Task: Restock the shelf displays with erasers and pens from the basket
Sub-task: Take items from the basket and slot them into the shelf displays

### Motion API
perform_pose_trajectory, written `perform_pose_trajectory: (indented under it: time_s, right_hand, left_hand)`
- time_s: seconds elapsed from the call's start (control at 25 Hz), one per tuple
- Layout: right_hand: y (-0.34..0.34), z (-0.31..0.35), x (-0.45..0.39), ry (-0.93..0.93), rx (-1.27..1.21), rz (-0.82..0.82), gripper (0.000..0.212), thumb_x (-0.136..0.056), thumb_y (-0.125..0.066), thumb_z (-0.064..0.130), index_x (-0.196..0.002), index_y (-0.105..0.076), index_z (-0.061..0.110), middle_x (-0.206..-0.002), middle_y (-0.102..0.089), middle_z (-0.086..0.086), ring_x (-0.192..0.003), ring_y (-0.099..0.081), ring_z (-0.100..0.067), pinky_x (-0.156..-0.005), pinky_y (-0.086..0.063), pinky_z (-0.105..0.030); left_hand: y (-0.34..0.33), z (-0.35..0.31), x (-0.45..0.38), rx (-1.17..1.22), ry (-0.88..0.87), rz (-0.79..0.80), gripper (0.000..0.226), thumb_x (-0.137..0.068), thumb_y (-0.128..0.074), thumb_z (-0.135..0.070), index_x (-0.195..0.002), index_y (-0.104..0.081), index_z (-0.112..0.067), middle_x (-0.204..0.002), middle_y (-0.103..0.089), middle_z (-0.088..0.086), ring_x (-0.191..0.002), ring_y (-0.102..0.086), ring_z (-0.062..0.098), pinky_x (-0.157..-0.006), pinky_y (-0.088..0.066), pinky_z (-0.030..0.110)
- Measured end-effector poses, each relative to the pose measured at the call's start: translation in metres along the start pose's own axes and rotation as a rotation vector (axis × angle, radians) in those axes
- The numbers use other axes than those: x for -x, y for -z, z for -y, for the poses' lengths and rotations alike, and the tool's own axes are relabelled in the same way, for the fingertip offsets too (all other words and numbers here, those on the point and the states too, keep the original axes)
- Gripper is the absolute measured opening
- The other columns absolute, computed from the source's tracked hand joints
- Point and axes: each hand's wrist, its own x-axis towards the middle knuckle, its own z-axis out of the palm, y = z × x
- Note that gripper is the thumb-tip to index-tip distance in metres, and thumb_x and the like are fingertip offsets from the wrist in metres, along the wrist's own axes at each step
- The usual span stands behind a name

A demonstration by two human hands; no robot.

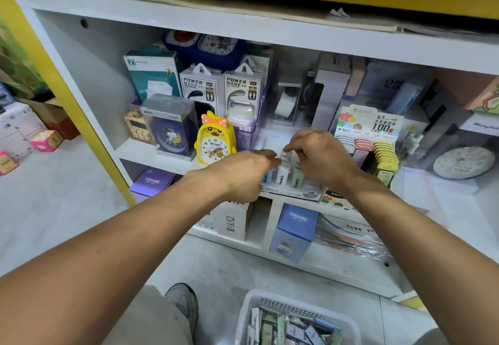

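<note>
An eraser display box [294, 192] stands at the front of the middle shelf, with several white, blue and green erasers upright in it. My right hand [321, 155] pinches a white eraser [285, 155] by its top, just above the box. My left hand [243, 173] reaches in from the left, its fingertips touching the same eraser and the ones below. A white plastic basket [297, 309] sits on the floor at the bottom, with several erasers inside. No pens can be made out.
A yellow duck clock [214, 141] stands left of the eraser box. A pencil-lead display [370, 145] stands to its right. Power bank boxes [222, 88] and clocks fill the back of the shelf. My shoe [183, 300] is beside the basket.
</note>
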Motion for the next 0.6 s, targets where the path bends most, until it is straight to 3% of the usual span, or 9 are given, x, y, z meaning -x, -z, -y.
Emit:
perform_pose_trajectory:
  time_s: [0.08, 0.16, 0.24, 0.32, 0.4, 0.6]
  right_hand:
    - [0.008, 0.004, 0.007, -0.004, -0.017, -0.081, 0.035, -0.092, -0.055, -0.003, -0.121, -0.071, 0.010, -0.118, -0.067, -0.006, -0.114, -0.059, -0.026, -0.100, -0.048, -0.040]
    - [0.018, 0.011, 0.020, -0.035, -0.101, -0.134, 0.028, -0.094, -0.055, 0.002, -0.113, -0.073, 0.011, -0.110, -0.071, -0.007, -0.103, -0.063, -0.025, -0.093, -0.051, -0.039]
    - [0.024, 0.019, 0.039, -0.104, -0.216, -0.108, 0.027, -0.090, -0.055, 0.007, -0.099, -0.076, 0.020, -0.096, -0.075, -0.002, -0.089, -0.066, -0.020, -0.083, -0.053, -0.033]
    - [0.015, 0.023, 0.070, -0.125, -0.232, -0.027, 0.028, -0.081, -0.054, 0.009, -0.091, -0.077, 0.022, -0.087, -0.076, -0.001, -0.084, -0.067, -0.018, -0.076, -0.051, -0.027]
    - [-0.007, 0.022, 0.108, -0.168, -0.194, 0.149, 0.030, -0.079, -0.056, 0.005, -0.093, -0.079, 0.019, -0.092, -0.077, -0.004, -0.089, -0.069, -0.019, -0.074, -0.047, -0.023]
    - [-0.085, 0.005, 0.201, -0.334, -0.184, 0.715, 0.025, -0.087, -0.059, 0.005, -0.104, -0.075, 0.013, -0.106, -0.075, -0.005, -0.084, -0.064, -0.015, -0.076, -0.047, -0.023]
  left_hand:
    - [0.003, -0.007, 0.003, -0.006, 0.028, -0.113, 0.064, -0.080, -0.048, 0.001, -0.140, -0.049, -0.022, -0.145, -0.043, 0.004, -0.129, -0.048, 0.026, -0.101, -0.046, 0.038]
    - [0.006, -0.016, 0.003, -0.008, 0.021, -0.291, 0.044, -0.079, -0.049, -0.002, -0.118, -0.062, -0.015, -0.122, -0.054, 0.008, -0.111, -0.057, 0.030, -0.089, -0.051, 0.043]
    - [0.005, -0.030, 0.003, 0.009, 0.010, -0.343, 0.025, -0.078, -0.048, -0.008, -0.097, -0.062, -0.016, -0.106, -0.061, 0.010, -0.098, -0.061, 0.034, -0.075, -0.051, 0.041]
    - [-0.014, -0.049, 0.004, 0.038, -0.008, -0.247, 0.016, -0.076, -0.049, -0.009, -0.082, -0.056, -0.022, -0.092, -0.065, 0.012, -0.086, -0.062, 0.035, -0.063, -0.046, 0.036]
    - [-0.050, -0.070, 0.006, 0.015, -0.044, -0.072, 0.014, -0.077, -0.052, -0.008, -0.081, -0.060, -0.019, -0.087, -0.066, 0.014, -0.077, -0.061, 0.032, -0.058, -0.041, 0.033]
    - [-0.167, -0.094, 0.018, 0.004, -0.118, 0.501, 0.026, -0.083, -0.051, -0.004, -0.099, -0.071, -0.003, -0.099, -0.071, 0.014, -0.093, -0.066, 0.032, -0.079, -0.055, 0.038]
